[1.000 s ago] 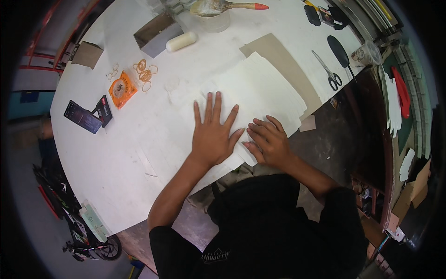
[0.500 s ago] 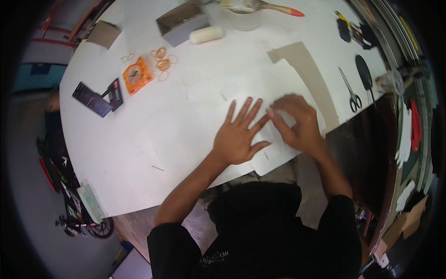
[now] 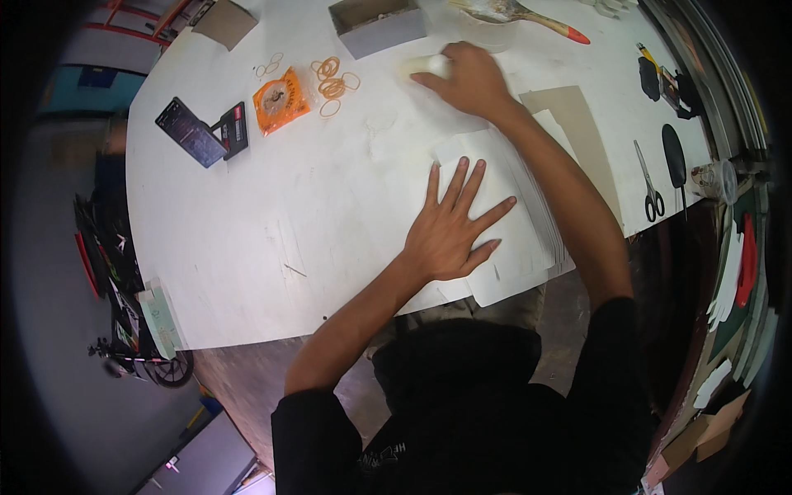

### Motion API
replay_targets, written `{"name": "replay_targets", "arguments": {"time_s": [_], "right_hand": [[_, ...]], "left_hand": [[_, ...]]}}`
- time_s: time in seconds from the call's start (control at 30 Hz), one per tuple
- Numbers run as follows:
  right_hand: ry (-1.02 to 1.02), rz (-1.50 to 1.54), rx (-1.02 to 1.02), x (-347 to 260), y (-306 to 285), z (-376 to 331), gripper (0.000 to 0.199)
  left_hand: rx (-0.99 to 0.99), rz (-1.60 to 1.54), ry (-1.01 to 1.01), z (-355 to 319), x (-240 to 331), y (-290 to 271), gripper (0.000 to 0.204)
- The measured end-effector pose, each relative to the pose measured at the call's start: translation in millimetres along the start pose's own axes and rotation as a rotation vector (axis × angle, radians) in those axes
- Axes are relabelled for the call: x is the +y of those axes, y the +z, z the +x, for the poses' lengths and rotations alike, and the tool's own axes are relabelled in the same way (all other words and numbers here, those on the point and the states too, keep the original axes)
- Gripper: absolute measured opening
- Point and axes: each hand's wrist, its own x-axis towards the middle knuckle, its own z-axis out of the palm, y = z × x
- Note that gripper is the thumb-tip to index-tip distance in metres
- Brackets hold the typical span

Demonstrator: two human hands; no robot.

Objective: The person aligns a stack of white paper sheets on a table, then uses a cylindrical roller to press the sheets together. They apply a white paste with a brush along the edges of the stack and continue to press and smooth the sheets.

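My left hand (image 3: 447, 235) lies flat with its fingers spread, pressing on a fanned stack of white paper sheets (image 3: 524, 223) at the table's near edge. Stretched out to the far side, my right hand (image 3: 476, 81) is closed over the right end of a cream-white cylinder (image 3: 421, 68), thumb on its near side. Part of the cylinder is hidden by the fingers. Beneath the right forearm, a grey-brown cardboard sheet (image 3: 590, 136) sticks out beside the paper.
Beyond the cylinder stand a grey open box (image 3: 379, 33) and a tub with a brush (image 3: 536, 21) across it. To the left are rubber bands (image 3: 332, 82), an orange packet (image 3: 281, 101) and a propped phone (image 3: 191, 132). Scissors (image 3: 650, 186) lie at the right edge.
My right hand has moved from the paper sheets up to the far side and taken hold of the cream-white cylinder. My left hand stays flat on the sheets. The view has shifted slightly.
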Motion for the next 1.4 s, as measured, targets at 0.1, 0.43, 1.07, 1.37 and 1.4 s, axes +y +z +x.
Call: {"name": "replay_targets", "arguments": {"time_s": [0.1,0.43,1.07,1.37,1.4], "right_hand": [[0.078,0.359,0.109,-4,-63,-57,0.043],[0.429,1.383,0.365,33,-142,-211,0.026],[-0.240,0.347,0.023,-62,-47,-202,0.027],[-0.106,0.171,0.079,-37,-55,-203,0.027],[-0.064,0.208,0.120,-35,-62,-204,0.027]], "left_hand": [[0.002,-0.023,-0.001,-3,-3,1,0.070],[0.026,-0.199,-0.092,-15,-1,1,0.081],[-0.042,-0.023,-0.207,-25,-7,3,0.111],[-0.004,-0.184,-0.233,-30,-9,-2,0.113],[-0.005,-0.167,-0.224,-33,-13,-3,0.113]]}}
